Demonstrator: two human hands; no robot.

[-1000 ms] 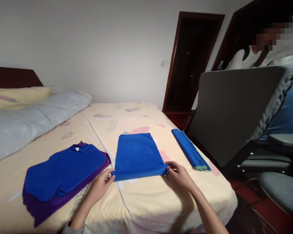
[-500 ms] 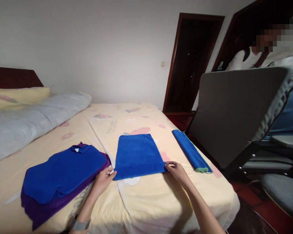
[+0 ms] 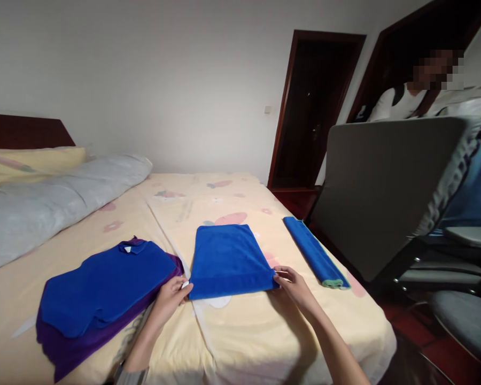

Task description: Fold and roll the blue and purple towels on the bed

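A blue towel (image 3: 228, 254) lies on the bed, its near edge turned over in a flat band. My left hand (image 3: 173, 294) pinches the near left corner, where a small white tag shows by the thumb. On the other side, my right hand (image 3: 294, 286) grips the near right corner between thumb and fingers. To the right lies a rolled blue towel (image 3: 315, 251) with green edging. On the left a blue shirt (image 3: 104, 286) is spread over a purple garment (image 3: 64, 355), with the collar pointing away from me.
The bed (image 3: 184, 342) has a yellow printed sheet. A long grey bedding roll (image 3: 64, 187) and a yellow pillow (image 3: 36, 163) lie at the left. Past the right edge stand a grey padded panel (image 3: 385, 192) and a stool (image 3: 465, 321). A person (image 3: 401, 101) is behind the panel.
Both hands keep their pinch on the towel's near corners, which have barely shifted. The whole view has moved slightly, with the scene sitting a little lower.
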